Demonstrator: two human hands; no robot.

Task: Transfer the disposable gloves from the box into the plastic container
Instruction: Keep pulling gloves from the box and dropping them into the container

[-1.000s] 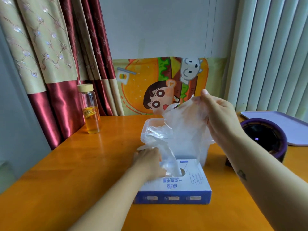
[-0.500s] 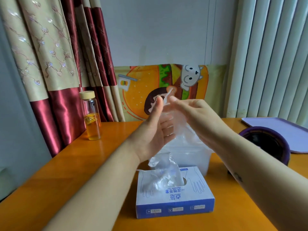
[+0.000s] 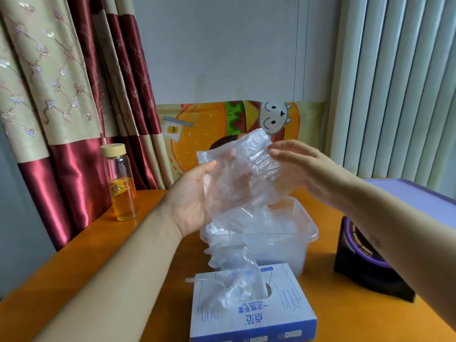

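Compared with half a second earlier, the hands have parted, and the glove, then pressed between the palms, is now spread out. The left hand (image 3: pixel 193 201) is open, palm turned up, its relaxed fingers behind the glove (image 3: pixel 244 169), which lies against them. The right hand (image 3: pixel 303 169) is open too, fingers straight, fingertips touching the glove's upper right edge. The glove hangs above the plastic container (image 3: pixel 308 233), which holds more crumpled gloves. Just in front stands the box (image 3: pixel 254 317), with another glove (image 3: pixel 237 272) protruding from its slot. Both rest on the table (image 3: pixel 345 312).
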